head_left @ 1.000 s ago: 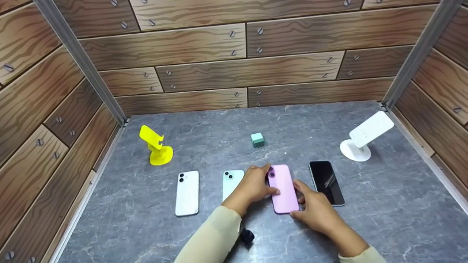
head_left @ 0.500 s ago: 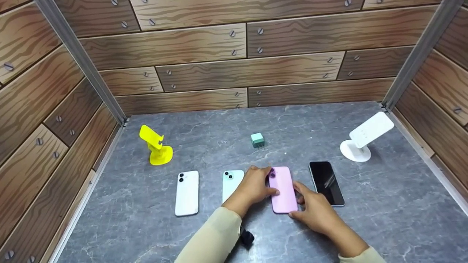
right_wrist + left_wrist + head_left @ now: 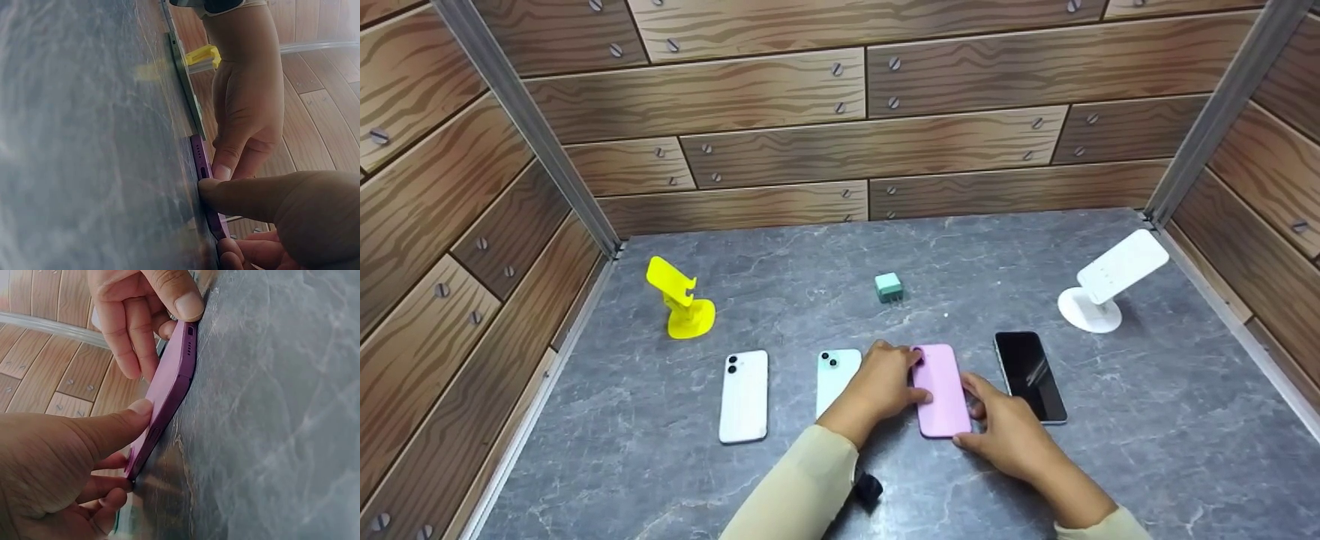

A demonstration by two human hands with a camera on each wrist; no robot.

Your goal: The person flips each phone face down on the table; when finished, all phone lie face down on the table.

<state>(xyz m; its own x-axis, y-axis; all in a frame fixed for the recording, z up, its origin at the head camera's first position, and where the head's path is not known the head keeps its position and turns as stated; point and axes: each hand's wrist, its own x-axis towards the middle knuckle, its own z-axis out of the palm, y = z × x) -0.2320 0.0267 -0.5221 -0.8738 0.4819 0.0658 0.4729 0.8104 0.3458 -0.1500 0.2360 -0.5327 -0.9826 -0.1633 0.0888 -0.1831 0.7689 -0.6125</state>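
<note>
A pink phone (image 3: pixel 942 394) lies back side up on the grey marbled table, between my two hands. My left hand (image 3: pixel 883 379) holds it at its left side, thumb on the back and fingers by the camera corner, partly covering the lenses. My right hand (image 3: pixel 1006 424) grips the lower right corner. In the right wrist view its thumb (image 3: pixel 236 197) presses the bottom edge beside the charging port, and the fingers go along the side. Left of my left hand is a mint phone (image 3: pixel 834 379), partly hidden by that wrist. A black-screened phone (image 3: pixel 1030 373) lies just beyond my right hand.
A white phone (image 3: pixel 744 397) lies at the left. A yellow phone stand (image 3: pixel 681 298) stands behind it, a white phone stand (image 3: pixel 1106 281) at the back right. A green charger plug (image 3: pixel 888 287) sits mid-table. Wood-patterned walls (image 3: pixel 780 165) enclose the back and sides.
The pink phone's top end has shifted slightly toward me, straightening a little. Both hands stay on it, nearly still; the other things have not moved.
</note>
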